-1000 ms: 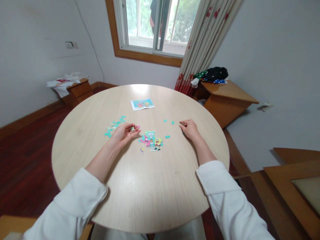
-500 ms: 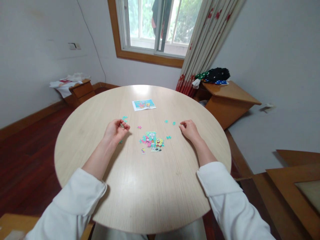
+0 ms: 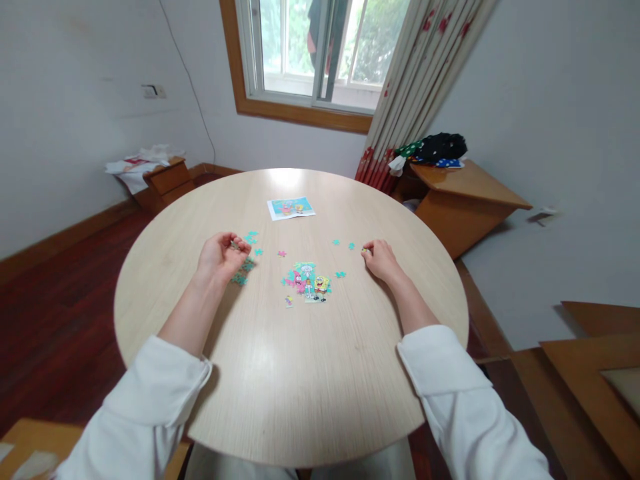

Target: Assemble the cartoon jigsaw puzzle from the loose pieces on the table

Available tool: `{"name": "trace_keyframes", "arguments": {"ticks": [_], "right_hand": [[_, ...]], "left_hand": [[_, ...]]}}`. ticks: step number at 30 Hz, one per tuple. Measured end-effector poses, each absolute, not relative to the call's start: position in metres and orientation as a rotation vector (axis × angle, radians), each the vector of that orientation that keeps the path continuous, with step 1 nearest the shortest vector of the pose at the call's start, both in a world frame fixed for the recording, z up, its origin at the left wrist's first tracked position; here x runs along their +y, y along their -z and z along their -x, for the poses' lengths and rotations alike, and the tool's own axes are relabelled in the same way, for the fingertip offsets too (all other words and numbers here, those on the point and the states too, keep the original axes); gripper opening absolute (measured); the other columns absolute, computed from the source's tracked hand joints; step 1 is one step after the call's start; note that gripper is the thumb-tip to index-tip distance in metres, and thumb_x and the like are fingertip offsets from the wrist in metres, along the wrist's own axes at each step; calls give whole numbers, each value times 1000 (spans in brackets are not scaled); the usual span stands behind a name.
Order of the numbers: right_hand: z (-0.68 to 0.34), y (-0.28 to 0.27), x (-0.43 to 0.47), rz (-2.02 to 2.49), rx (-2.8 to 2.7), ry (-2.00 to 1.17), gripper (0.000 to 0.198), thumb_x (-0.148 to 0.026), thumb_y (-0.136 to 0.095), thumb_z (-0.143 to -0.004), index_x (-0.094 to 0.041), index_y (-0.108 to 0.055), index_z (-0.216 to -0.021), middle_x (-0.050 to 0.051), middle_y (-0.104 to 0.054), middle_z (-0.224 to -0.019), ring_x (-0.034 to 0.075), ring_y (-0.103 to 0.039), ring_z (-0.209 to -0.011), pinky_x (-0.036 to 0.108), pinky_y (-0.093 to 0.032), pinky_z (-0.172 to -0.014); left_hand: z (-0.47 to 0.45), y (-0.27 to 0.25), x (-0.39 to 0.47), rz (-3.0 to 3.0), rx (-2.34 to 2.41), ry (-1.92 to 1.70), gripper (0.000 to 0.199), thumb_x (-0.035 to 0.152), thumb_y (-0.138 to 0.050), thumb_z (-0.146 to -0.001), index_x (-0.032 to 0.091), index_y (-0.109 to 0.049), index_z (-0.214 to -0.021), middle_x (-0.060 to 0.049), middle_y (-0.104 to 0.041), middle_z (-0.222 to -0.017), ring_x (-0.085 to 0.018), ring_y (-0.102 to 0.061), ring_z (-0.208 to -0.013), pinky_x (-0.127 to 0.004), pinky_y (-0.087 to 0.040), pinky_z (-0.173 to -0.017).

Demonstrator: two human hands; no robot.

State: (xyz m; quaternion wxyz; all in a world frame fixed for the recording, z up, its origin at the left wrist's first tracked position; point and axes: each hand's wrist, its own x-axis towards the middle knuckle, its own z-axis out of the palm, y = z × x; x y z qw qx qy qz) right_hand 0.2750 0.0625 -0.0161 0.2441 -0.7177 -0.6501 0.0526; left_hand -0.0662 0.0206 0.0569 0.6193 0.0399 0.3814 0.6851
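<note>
A partly joined cartoon jigsaw puzzle (image 3: 309,283) lies flat near the middle of the round table. My left hand (image 3: 220,257) is left of it, palm turned inward, its curled fingers closed on a small greenish puzzle piece. Beside and partly behind that hand lies a group of loose teal pieces (image 3: 241,279). To the right of the puzzle, my right hand (image 3: 383,259) pinches a small puzzle piece (image 3: 365,250) between thumb and fingers. Two teal pieces (image 3: 351,246) sit just left of it. A pink piece (image 3: 283,253) lies above the puzzle.
Toward the table's far side rests a printed reference picture (image 3: 291,208). One loose teal piece (image 3: 341,274) is just right of the puzzle, and a small multicoloured piece (image 3: 289,301) is below its left side. The round table (image 3: 300,373) has its near edge at my lap.
My left hand has shifted left, uncovering more teal pieces beside it. The right hand stays nearly in place, with a piece now visible at its fingertips. The whole view has shifted slightly.
</note>
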Motion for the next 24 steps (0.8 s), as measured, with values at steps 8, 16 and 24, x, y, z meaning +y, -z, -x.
{"name": "trace_keyframes", "arguments": {"ticks": [8,16,24], "right_hand": [[-273,6,58,1754,-1734,-225,16,-17,-57,-67,-15,-61,-82,3,-60,-73,16,-52,-67,31,-42,-70],[-241,-11,37,1527,-1740,-301,14,-25,-55,-72,-17,-67,-75,6,-66,-74,16,-55,-67,31,-44,-69],[-194,-11,14,1183,-1561,-803,24,-37,-56,-77,-18,-70,-82,6,-68,-77,16,-61,-71,34,-48,-73]], "left_hand": [[63,-57,19,-99,903,-1561,18,3,-47,-68,17,-40,-61,4,-39,-51,-7,-39,-43,-17,-39,-43],[52,-59,14,-175,940,-1463,20,3,-43,-73,16,-43,-58,3,-40,-48,-6,-40,-42,-16,-40,-43],[46,-50,10,-570,1034,-1327,16,7,-53,-75,12,-55,-60,2,-45,-45,-7,-42,-42,-17,-40,-45]]}}
